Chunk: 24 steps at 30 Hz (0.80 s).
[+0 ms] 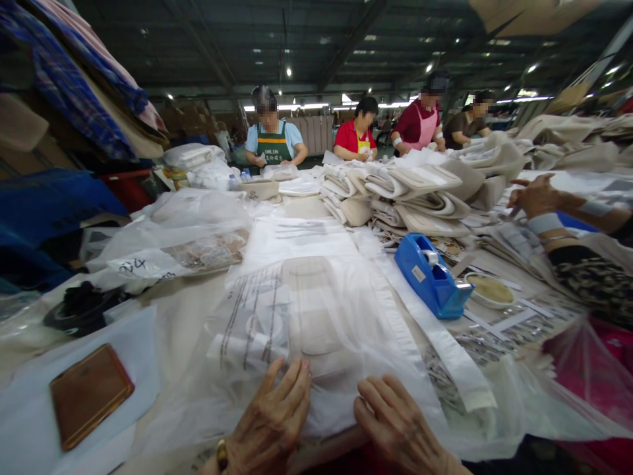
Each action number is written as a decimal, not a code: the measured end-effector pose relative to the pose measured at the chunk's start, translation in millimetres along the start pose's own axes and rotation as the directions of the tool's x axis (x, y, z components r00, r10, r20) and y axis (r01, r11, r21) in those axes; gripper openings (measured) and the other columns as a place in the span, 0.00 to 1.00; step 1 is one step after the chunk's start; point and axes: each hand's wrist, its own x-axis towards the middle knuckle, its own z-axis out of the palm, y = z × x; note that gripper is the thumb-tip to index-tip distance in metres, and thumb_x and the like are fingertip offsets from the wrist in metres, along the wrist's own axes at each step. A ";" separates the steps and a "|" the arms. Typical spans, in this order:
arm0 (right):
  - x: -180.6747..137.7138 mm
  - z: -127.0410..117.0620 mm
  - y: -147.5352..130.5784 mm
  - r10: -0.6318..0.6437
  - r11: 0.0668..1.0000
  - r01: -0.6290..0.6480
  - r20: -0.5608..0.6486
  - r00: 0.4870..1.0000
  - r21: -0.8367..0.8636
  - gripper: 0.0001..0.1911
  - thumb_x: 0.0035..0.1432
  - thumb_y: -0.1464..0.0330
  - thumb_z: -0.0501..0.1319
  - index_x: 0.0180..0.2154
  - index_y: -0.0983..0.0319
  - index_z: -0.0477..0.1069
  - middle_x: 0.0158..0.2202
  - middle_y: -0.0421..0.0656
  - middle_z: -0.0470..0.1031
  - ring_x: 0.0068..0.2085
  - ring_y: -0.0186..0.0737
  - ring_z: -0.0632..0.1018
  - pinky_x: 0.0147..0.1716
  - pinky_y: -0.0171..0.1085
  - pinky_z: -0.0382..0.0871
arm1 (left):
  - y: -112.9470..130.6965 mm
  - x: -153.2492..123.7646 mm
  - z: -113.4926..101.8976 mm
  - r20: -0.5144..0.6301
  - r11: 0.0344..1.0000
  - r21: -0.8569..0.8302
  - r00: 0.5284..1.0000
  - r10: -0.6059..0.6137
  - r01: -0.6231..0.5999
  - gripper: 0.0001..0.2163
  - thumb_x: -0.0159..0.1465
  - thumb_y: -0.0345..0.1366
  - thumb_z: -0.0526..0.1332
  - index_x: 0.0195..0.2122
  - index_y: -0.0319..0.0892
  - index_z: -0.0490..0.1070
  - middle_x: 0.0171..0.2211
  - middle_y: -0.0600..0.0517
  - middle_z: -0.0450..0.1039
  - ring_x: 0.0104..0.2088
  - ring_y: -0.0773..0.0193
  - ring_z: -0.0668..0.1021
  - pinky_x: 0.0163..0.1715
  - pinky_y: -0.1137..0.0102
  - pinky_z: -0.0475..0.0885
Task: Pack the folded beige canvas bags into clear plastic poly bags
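**Both hands flat on a clear plastic bag at the near edge of the table**

A clear plastic bag (316,330) with printed text on its left part lies flat on the table (182,316), running away from the person toward the middle. Inside it a pale folded item shows through, though what it is cannot be told. The bag's near end lies under both hands.

The left hand (270,422) rests palm down on the bag's near left part, fingers spread and stretched forward, gripping nothing; a gold ring sits on one finger. The right hand (395,429) lies just beside it on the bag's near right part, fingers curled slightly downward with the tips pressing on the plastic; it is open too, and whether it pinches the film cannot be told. The two hands are near each other but apart.

To the right of the bag, a long white strip (445,343) runs diagonally along it. Beyond that stands a blue tape dispenser (430,274), with a small dish (489,290) just beside it. To the left, a brown flat case (89,392) lies on white sheeting, well apart from the hands. Farther back sits a stack of folded cream cloth (410,198). A co-worker's arm (554,204) reaches in from the right, and four more people work at the far end.
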 end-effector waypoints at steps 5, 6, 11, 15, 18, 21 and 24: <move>-10.5 -24.1 17.9 0.018 1.000 -0.018 0.121 0.992 0.000 0.23 0.65 0.74 0.38 0.28 0.62 0.67 0.28 0.42 0.70 0.28 0.37 0.67 0.34 0.37 0.58 | 0.4 -3.7 0.8 0.004 0.984 0.146 0.995 0.098 -0.098 0.22 0.54 0.20 0.45 0.48 0.29 0.66 0.49 0.37 0.69 0.50 0.50 0.71 0.50 0.55 0.63; -12.8 -27.8 21.6 0.028 1.000 -0.028 0.137 0.990 -0.006 0.22 0.65 0.74 0.38 0.28 0.62 0.66 0.28 0.42 0.70 0.28 0.37 0.67 0.33 0.36 0.57 | 0.6 -4.5 0.9 0.017 0.980 0.165 0.994 0.112 -0.113 0.23 0.53 0.20 0.45 0.49 0.28 0.66 0.49 0.36 0.69 0.50 0.49 0.71 0.50 0.54 0.63; -30.6 -35.9 34.1 0.087 0.995 -0.078 0.162 0.983 -0.057 0.18 0.58 0.82 0.42 0.29 0.60 0.65 0.26 0.41 0.68 0.27 0.38 0.67 0.29 0.35 0.58 | 3.0 -9.1 -0.5 0.060 0.974 0.212 0.996 0.072 -0.084 0.24 0.53 0.21 0.47 0.52 0.30 0.64 0.53 0.37 0.65 0.54 0.48 0.67 0.51 0.55 0.64; -39.6 -54.2 33.4 0.162 0.983 -0.136 0.241 0.957 -0.120 0.16 0.51 0.83 0.46 0.29 0.59 0.64 0.25 0.41 0.69 0.26 0.38 0.69 0.27 0.35 0.61 | 4.8 -13.4 4.3 0.039 0.984 0.168 0.998 0.046 -0.052 0.25 0.53 0.23 0.47 0.53 0.30 0.63 0.55 0.36 0.62 0.56 0.47 0.64 0.52 0.54 0.62; -27.7 -71.4 30.0 0.154 0.988 -0.135 0.336 0.929 -0.079 0.11 0.52 0.78 0.51 0.33 0.59 0.66 0.32 0.43 0.73 0.31 0.40 0.73 0.31 0.36 0.67 | 6.2 -16.7 13.7 -0.006 0.990 0.134 0.999 0.034 -0.033 0.24 0.53 0.24 0.48 0.53 0.30 0.62 0.56 0.36 0.61 0.57 0.45 0.62 0.53 0.54 0.61; -1.1 -65.8 25.9 0.163 0.986 -0.163 0.295 0.942 -0.026 0.08 0.56 0.72 0.53 0.38 0.59 0.68 0.40 0.47 0.74 0.37 0.42 0.76 0.34 0.37 0.71 | 8.6 -19.0 22.7 -0.057 0.993 0.118 0.998 -0.003 0.010 0.21 0.56 0.25 0.48 0.51 0.31 0.64 0.56 0.38 0.61 0.58 0.46 0.61 0.55 0.54 0.58; 26.2 -32.0 18.3 0.150 0.987 -0.157 0.179 0.972 0.028 0.11 0.59 0.72 0.51 0.43 0.63 0.68 0.46 0.51 0.73 0.43 0.44 0.76 0.39 0.40 0.73 | 10.8 -19.5 27.9 -0.056 0.993 0.114 0.998 -0.012 0.018 0.20 0.58 0.26 0.48 0.51 0.31 0.64 0.56 0.38 0.61 0.58 0.46 0.61 0.56 0.53 0.56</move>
